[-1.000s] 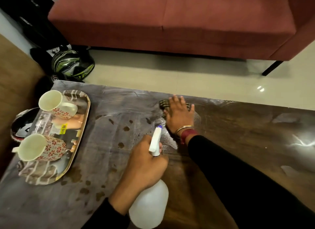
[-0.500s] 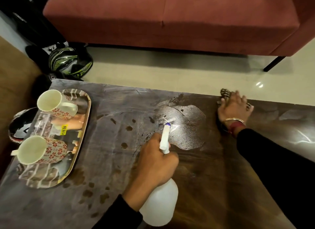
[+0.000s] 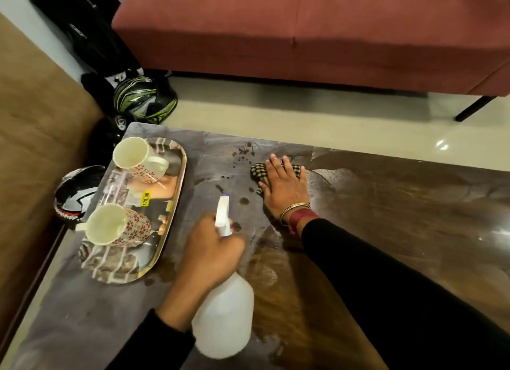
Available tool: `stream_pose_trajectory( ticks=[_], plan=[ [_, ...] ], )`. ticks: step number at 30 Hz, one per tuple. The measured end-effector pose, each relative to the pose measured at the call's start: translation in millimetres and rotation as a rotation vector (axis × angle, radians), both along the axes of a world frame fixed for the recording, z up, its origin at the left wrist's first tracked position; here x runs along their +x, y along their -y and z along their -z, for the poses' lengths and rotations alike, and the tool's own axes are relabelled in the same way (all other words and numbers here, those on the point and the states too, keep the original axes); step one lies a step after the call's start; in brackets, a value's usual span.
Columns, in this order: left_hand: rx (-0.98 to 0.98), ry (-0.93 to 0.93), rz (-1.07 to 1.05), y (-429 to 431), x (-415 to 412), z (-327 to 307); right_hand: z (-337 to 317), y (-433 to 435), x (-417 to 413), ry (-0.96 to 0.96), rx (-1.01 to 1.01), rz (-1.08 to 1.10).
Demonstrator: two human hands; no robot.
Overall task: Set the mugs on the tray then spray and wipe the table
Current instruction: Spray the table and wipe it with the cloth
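Two mugs sat on the tray (image 3: 180, 176) at the left end of the table (image 3: 400, 204): far mug (image 3: 132, 156) and near mug (image 3: 110, 227), apart. Left hand (image 3: 212, 254) had its fingers curled round the neck of the white spray bottle (image 3: 223, 322), nozzle pointing away. Right hand (image 3: 284, 185) lay flat, fingers straight, pressing the checked cloth (image 3: 259, 171) onto the wet tabletop near the far edge.

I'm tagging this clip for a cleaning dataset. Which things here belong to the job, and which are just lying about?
In the job: far mug, near mug, tray, spray bottle gripped by the left hand, checked cloth pressed under the right hand, table.
Lying about: green helmet, black-and-white helmet, red sofa, black bag.
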State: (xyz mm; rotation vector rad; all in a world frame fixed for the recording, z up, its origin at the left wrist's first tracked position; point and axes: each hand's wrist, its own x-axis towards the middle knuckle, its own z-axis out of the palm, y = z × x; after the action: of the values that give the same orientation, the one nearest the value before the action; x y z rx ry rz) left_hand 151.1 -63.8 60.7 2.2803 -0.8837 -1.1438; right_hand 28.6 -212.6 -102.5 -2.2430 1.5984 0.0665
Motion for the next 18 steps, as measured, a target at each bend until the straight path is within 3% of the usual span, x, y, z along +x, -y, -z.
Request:
stream_pose_trajectory(
  ticks=[3, 7, 9, 13, 18],
  plan=[
    [0.002, -0.042, 0.009, -29, 14, -2, 0, 11, -8, -0.022, -0.019, 0.003],
    [0.009, -0.088, -0.070, -72, 32, 9, 0, 50, -3, -0.060, -0.023, 0.284],
    [0.007, -0.129, -0.054, -90, 42, 17, 0, 58, 17, -0.088, -0.003, 0.292],
    [-0.050, -0.165, 0.053, -113, 50, 14, 2, 10, 74, -0.135, -0.055, -0.050],
    [-0.086, -0.103, 0.049, -125, 51, 9, -9, -149, 67, 0.019, -0.029, -0.517]
  ],
)
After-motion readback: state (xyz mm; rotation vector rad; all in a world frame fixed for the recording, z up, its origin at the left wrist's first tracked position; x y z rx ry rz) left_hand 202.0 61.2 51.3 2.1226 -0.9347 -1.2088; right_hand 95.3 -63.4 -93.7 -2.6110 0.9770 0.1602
